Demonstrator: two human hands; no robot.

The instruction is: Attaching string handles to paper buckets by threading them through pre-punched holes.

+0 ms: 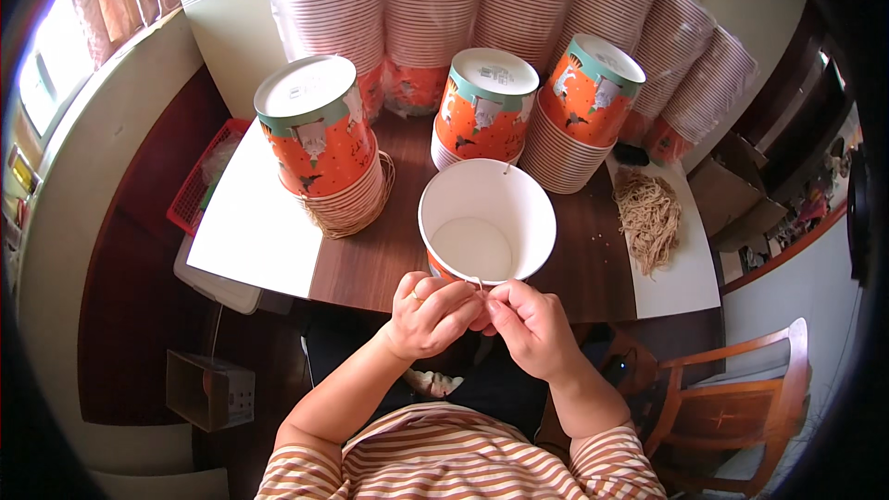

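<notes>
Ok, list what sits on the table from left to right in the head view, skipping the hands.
Red basket → white sheet → left cup stack → open white bucket → right cup stack → pile of strings.

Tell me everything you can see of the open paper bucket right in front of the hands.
The round white-lined paper bucket stands upright and empty at the brown table's near edge, with orange print outside. A thin string crosses its near rim, pinched by the left hand and right hand together.
</notes>
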